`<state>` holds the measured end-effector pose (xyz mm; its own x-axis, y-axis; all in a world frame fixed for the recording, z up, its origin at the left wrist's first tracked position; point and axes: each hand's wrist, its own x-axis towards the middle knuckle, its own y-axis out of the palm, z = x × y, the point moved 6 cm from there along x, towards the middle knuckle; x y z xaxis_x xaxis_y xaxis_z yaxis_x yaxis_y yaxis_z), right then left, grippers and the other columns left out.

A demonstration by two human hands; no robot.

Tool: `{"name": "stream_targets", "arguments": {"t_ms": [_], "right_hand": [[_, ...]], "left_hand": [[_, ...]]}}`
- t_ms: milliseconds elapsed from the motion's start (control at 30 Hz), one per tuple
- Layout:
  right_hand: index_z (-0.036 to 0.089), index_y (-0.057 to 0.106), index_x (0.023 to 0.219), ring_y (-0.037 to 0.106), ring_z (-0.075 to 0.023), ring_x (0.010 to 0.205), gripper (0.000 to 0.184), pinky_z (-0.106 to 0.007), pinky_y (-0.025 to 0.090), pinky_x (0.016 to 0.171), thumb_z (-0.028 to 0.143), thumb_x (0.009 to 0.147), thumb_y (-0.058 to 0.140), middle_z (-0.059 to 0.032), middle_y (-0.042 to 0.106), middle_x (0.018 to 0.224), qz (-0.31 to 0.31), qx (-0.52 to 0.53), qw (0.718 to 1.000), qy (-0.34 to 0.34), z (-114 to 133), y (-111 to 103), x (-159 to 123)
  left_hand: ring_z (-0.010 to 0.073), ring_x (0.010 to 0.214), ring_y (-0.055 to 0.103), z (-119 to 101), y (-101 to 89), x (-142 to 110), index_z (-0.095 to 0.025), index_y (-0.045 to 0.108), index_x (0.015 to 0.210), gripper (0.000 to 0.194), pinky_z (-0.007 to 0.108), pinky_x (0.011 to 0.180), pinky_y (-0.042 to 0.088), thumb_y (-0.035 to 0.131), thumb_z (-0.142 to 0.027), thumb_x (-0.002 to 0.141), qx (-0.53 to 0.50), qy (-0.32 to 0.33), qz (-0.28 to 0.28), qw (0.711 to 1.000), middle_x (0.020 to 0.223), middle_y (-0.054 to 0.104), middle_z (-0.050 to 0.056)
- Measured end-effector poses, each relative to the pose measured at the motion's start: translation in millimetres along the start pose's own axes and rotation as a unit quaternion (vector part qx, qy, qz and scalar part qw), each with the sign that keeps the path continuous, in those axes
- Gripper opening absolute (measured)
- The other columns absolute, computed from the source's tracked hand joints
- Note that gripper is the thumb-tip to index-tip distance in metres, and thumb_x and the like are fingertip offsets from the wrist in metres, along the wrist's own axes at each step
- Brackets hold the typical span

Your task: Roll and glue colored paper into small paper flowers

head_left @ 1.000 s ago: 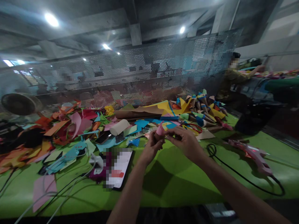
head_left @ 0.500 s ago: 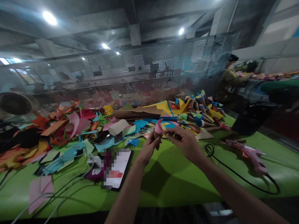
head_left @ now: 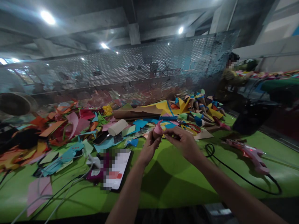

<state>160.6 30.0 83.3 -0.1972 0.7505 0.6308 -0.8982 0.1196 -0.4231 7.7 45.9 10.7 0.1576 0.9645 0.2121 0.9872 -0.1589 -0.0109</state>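
Note:
Above the green table [head_left: 173, 180], my left hand [head_left: 149, 146] pinches the lower end of a small curled pink paper piece [head_left: 159, 128]. My right hand [head_left: 184, 141] is closed beside it, its fingertips meeting the same piece from the right. The paper curls upward between both hands. What lies under my fingers is hidden.
Coloured paper scraps [head_left: 70, 124] cover the table's far left and middle. A phone [head_left: 115, 169] lies left of my arms among white cables. A pink glue gun [head_left: 252, 154] with a black cord [head_left: 233, 169] rests at right. Finished paper cones [head_left: 201, 109] pile up behind. A person [head_left: 230, 79] works at far right.
Both hands stay together on the pink piece, shifting only slightly; the paper now curls a little higher above my left fingers. The view drifted a bit.

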Motion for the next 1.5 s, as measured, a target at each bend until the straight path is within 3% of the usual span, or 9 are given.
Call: {"name": "stream_targets", "arguments": {"t_ms": [333, 667, 933, 1067, 1167, 1300, 1500], "right_hand": [[0.021, 0.073, 0.096, 0.06, -0.0157, 0.067, 0.014, -0.027, 0.045, 0.06, 0.016, 0.085, 0.064, -0.0038, 0.071, 0.086, 0.009, -0.036, 0.999, -0.019, -1.6, 2.8, -3.3], [0.021, 0.072, 0.099, 0.061, -0.0157, 0.07, 0.017, -0.025, 0.046, 0.059, 0.018, 0.084, 0.064, -0.0029, 0.069, 0.084, -0.006, 0.022, 1.0, 0.017, -5.6, 5.6, -4.4], [0.021, 0.072, 0.091, 0.062, -0.0162, 0.069, 0.01, -0.026, 0.048, 0.063, 0.02, 0.085, 0.064, -0.0028, 0.071, 0.084, -0.012, 0.024, 0.999, 0.029, -6.5, 8.8, -3.5], [0.022, 0.073, 0.091, 0.066, -0.0189, 0.078, 0.013, -0.029, 0.05, 0.07, 0.016, 0.086, 0.063, -0.0042, 0.072, 0.088, 0.005, -0.01, 1.0, 0.002, -4.1, 15.9, -6.1], [0.022, 0.073, 0.095, 0.067, -0.021, 0.084, 0.018, -0.03, 0.051, 0.072, 0.013, 0.086, 0.061, -0.0061, 0.073, 0.095, 0.024, -0.044, 0.999, -0.018, 0.4, 22.6, -10.7], [0.022, 0.073, 0.102, 0.066, -0.0205, 0.085, 0.02, -0.03, 0.051, 0.072, 0.014, 0.089, 0.06, -0.0063, 0.072, 0.096, 0.017, -0.045, 0.998, -0.031, 8.3, 19.5, -14.1], [0.025, 0.073, 0.105, 0.063, -0.0179, 0.076, 0.02, -0.028, 0.05, 0.066, 0.02, 0.09, 0.06, -0.0047, 0.07, 0.093, -0.023, -0.017, 0.999, -0.013, 9.7, 4.4, -9.0]], "left_hand": [[0.0202, 0.102, 0.053, -1.3, 2.7, -0.1, -0.024, 0.05, 0.126, 0.039, 0.03, 0.089, 0.043, 0.057, -0.04, 0.091, 0.029, 0.009, 0.002, 1.0, 0.12, 0.059, 0.006], [0.0159, 0.079, 0.045, -6.3, 4.3, -4.9, -0.023, 0.052, 0.108, 0.021, 0.026, 0.075, 0.04, 0.051, -0.036, 0.092, 0.072, -0.031, -0.004, 0.997, 0.09, 0.053, 0.0], [0.0154, 0.077, 0.041, -10.1, 3.9, -6.4, -0.023, 0.05, 0.105, 0.018, 0.026, 0.074, 0.038, 0.051, -0.034, 0.091, 0.076, -0.04, -0.006, 0.996, 0.084, 0.048, -0.002], [0.0132, 0.071, 0.038, -4.2, 4.0, -6.9, -0.023, 0.048, 0.096, 0.012, 0.024, 0.068, 0.037, 0.051, -0.034, 0.09, 0.026, -0.032, 0.003, 0.999, 0.081, 0.043, -0.003], [0.0117, 0.068, 0.039, 0.6, 5.3, -5.0, -0.023, 0.047, 0.097, 0.02, 0.023, 0.063, 0.035, 0.049, -0.042, 0.093, -0.02, -0.014, 0.011, 1.0, 0.082, 0.042, -0.003], [0.0114, 0.065, 0.04, 6.3, 1.1, -2.5, -0.023, 0.046, 0.097, 0.032, 0.023, 0.061, 0.034, 0.047, -0.056, 0.094, -0.045, -0.032, -0.026, 0.998, 0.078, 0.044, -0.004], [0.0115, 0.066, 0.04, 1.6, -0.2, -3.2, -0.022, 0.046, 0.094, 0.034, 0.024, 0.062, 0.035, 0.042, -0.056, 0.096, -0.011, -0.024, -0.028, 0.999, 0.078, 0.045, -0.003]]}}
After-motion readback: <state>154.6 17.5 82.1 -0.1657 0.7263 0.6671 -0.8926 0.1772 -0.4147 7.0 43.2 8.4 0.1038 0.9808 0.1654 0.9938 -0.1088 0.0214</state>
